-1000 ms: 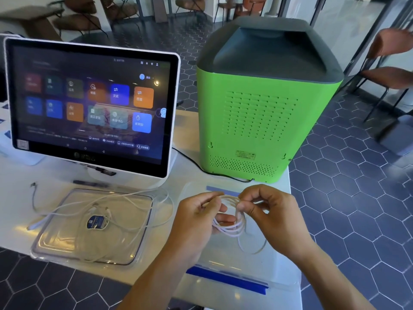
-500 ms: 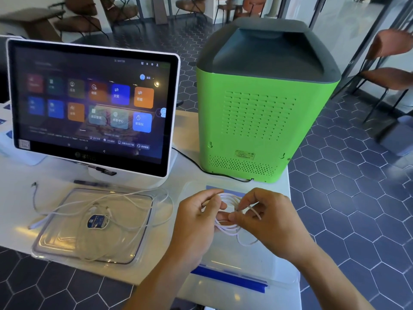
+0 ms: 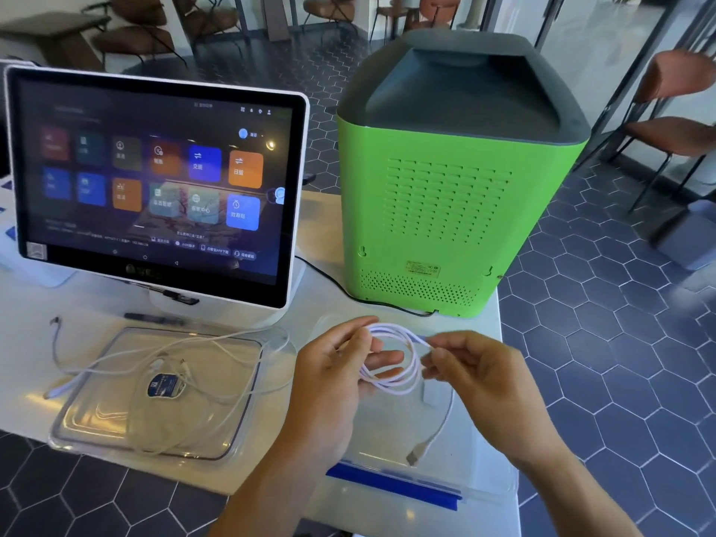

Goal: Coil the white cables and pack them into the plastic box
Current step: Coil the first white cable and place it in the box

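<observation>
1. Hands first: the left hand [image 3: 341,366] grips a coiled white USB cable [image 3: 391,358] with its fingers curled through the loops, while the right hand [image 3: 476,374] pinches the strand at the top of the coil.
2. Loose tail [image 3: 438,428] of that cable hangs below the right hand, its plug end [image 3: 413,457] lying over a clear plastic box with a blue clip edge [image 3: 391,484] on the white desk [image 3: 23,366].
3. To finish this coil well, I judge the right hand should feed the tail round in same-sized loops, keeping the left grip firm so none slip.
4. Left of the hands, a clear plastic lid [image 3: 155,393] carries more tangled white cables [image 3: 186,366], not yet coiled.
5. Farther back stand a white-framed touchscreen [image 3: 155,188] and a green ventilated machine with a grey top [image 3: 449,211].
</observation>
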